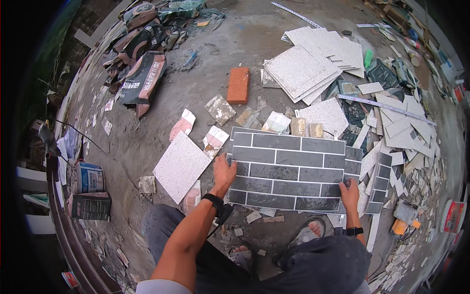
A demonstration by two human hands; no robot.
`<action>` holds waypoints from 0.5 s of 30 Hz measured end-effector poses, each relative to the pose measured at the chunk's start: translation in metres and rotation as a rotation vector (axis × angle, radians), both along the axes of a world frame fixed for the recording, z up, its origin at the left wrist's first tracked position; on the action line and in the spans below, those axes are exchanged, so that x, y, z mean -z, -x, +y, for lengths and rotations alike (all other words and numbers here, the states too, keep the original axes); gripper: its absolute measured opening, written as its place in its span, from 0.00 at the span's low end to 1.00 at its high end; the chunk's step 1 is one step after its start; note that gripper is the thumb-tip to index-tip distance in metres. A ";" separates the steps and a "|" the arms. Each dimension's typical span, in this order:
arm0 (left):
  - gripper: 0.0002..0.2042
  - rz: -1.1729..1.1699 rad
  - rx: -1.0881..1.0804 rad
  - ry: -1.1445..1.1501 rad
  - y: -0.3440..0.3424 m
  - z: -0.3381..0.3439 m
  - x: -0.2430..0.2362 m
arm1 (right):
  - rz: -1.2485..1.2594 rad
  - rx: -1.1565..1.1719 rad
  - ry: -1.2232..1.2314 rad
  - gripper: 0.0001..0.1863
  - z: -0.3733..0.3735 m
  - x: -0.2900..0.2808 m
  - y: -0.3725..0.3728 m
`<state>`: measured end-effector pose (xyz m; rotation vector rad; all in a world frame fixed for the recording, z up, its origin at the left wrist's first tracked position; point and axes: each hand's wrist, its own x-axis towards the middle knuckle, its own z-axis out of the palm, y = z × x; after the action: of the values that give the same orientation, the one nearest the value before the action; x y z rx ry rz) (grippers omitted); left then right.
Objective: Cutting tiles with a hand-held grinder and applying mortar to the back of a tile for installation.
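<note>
A dark grey brick-patterned tile (pixel 286 174) with white joint lines lies low in front of my knees, tilted slightly. My left hand (pixel 225 175) is closed on its left edge, thumb toward the top face. At its right edge my right hand (pixel 349 194) grips the lower corner; the fingertips under the tile are hidden. Part of a second tile (pixel 353 156) with the same pattern sticks out from beneath on the right. Beside it lies a narrow cut tile strip (pixel 381 183). A pale square tile (pixel 182 165), back face up, rests near my left forearm.
An orange brick (pixel 238 85) lies beyond the tile. A stack of pale tiles (pixel 303 73), a long ruler (pixel 387 105) and broken offcuts (pixel 411 130) spread at right, with an orange-and-grey tool (pixel 405 215). Crumpled bags (pixel 144 81) and a bucket (pixel 90 177) are left.
</note>
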<state>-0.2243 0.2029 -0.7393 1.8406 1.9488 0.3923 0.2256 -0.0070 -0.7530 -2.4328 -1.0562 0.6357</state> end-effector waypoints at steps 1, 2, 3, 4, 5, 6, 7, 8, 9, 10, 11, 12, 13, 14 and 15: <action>0.22 0.008 -0.007 -0.010 0.010 -0.002 0.008 | 0.208 0.100 0.063 0.28 -0.008 0.006 0.009; 0.24 -0.014 -0.029 0.147 0.019 -0.007 0.016 | 0.214 0.092 0.055 0.28 -0.013 0.012 0.018; 0.25 -0.044 -0.045 0.314 0.022 -0.011 0.023 | 0.138 0.099 -0.010 0.28 -0.019 0.016 0.027; 0.25 -0.050 -0.042 0.315 0.014 -0.011 0.022 | 0.059 0.108 -0.075 0.28 -0.023 0.020 0.032; 0.27 -0.052 -0.095 0.316 0.000 -0.010 0.024 | -0.014 0.103 -0.072 0.28 -0.027 0.030 0.028; 0.28 -0.049 -0.158 0.311 -0.003 -0.007 0.025 | -0.014 0.094 -0.077 0.28 -0.024 0.032 0.029; 0.28 -0.042 -0.128 0.297 0.000 -0.003 0.025 | 0.043 0.147 -0.060 0.28 -0.022 0.033 0.030; 0.28 -0.045 -0.137 0.295 0.003 0.000 0.026 | 0.100 0.200 -0.040 0.28 -0.020 0.034 0.031; 0.28 -0.037 -0.128 0.280 0.002 0.002 0.026 | 0.092 0.195 -0.041 0.28 -0.023 0.037 0.032; 0.28 -0.029 -0.120 0.265 0.000 0.005 0.026 | 0.143 0.218 -0.064 0.29 -0.027 0.042 0.034; 0.28 -0.036 -0.123 0.268 0.000 0.008 0.026 | 0.193 0.242 -0.087 0.29 -0.030 0.045 0.034; 0.27 -0.055 -0.132 0.264 0.006 0.011 0.026 | 0.194 0.236 -0.085 0.29 -0.027 0.042 0.038; 0.26 -0.073 -0.141 0.261 0.011 0.013 0.027 | 0.227 0.252 -0.075 0.30 -0.024 0.038 0.042; 0.26 -0.072 -0.146 0.262 0.014 0.012 0.027 | 0.261 0.268 -0.064 0.30 -0.022 0.035 0.045; 0.25 -0.106 -0.161 0.232 0.012 0.014 0.028 | 0.257 0.267 -0.065 0.30 -0.022 0.036 0.043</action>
<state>-0.2368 0.2166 -0.7676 1.4956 1.9838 0.2914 0.1823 -0.0293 -0.7889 -2.3045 -0.6277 0.7830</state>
